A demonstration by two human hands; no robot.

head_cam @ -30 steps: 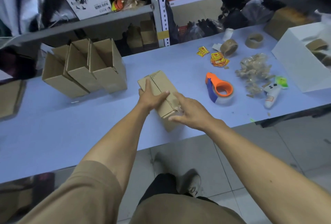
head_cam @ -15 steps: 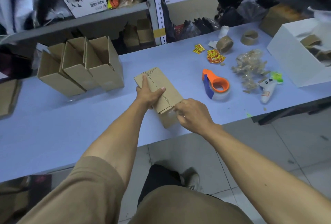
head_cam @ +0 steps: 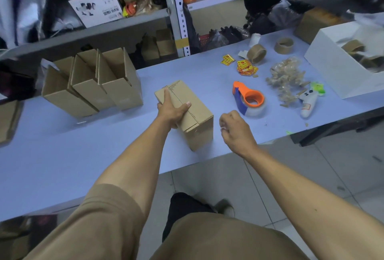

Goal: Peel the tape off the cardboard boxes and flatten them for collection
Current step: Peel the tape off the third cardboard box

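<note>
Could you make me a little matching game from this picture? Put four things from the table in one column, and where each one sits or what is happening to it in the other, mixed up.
Things:
1. closed brown cardboard box
2. orange and blue tape dispenser
3. three open brown cardboard boxes
4. empty brown cardboard tape core

States:
A. standing in a row at the table's left
B. held on top by the left hand
C. far back, near the white box
D. just beyond the right hand

Pairs: 1-B, 2-D, 3-A, 4-C

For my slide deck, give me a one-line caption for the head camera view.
Left hand grips a closed cardboard box on the blue table; right hand beside it, fingers curled.
</note>
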